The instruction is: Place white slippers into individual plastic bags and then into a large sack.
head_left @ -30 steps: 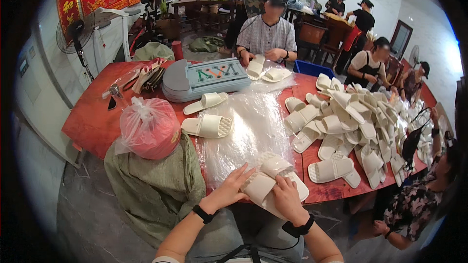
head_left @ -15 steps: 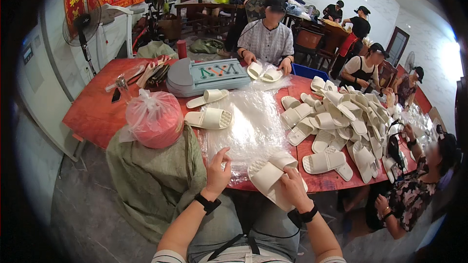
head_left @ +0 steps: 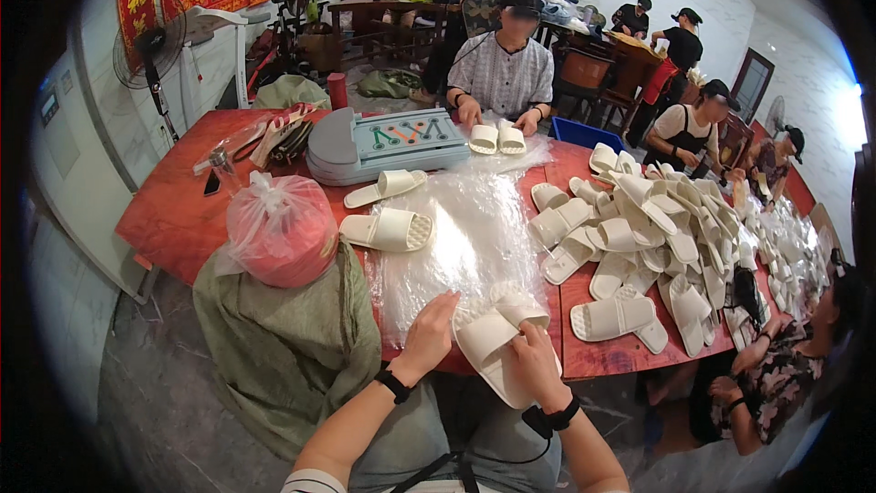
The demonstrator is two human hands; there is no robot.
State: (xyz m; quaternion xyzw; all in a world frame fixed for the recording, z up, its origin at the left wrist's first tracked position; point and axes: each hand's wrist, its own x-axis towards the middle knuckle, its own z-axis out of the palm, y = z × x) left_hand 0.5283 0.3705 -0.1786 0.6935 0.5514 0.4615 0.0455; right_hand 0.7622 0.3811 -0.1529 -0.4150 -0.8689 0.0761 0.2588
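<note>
A pair of cream slippers [head_left: 482,330], one lying against the other, hangs at the near edge of the table. My right hand [head_left: 537,361] grips them, its fingers tucked in at the straps. Beside their left edge is my left hand [head_left: 429,333], fingers stretched out and nothing held; whether the fingertips touch the slippers I cannot tell. Under and beyond both hands lies a stack of clear plastic bags [head_left: 456,237] on the red table [head_left: 173,205]. Two more cream slippers, a nearer one [head_left: 388,230] and a farther one [head_left: 386,188], rest along the stack's left side.
A large heap of cream slippers [head_left: 639,228] covers the table's right side. At left stand a red bundle in clear plastic [head_left: 281,228] and green cloth [head_left: 283,347]. A grey plastic case [head_left: 338,151] lies behind. Across the table, a person [head_left: 502,73] handles two slippers [head_left: 495,137]; others sit at right.
My right hand has brought the slippers slightly left, and my left hand has moved right, closer to them, its fingers straightening. The person opposite has set their two slippers side by side.
</note>
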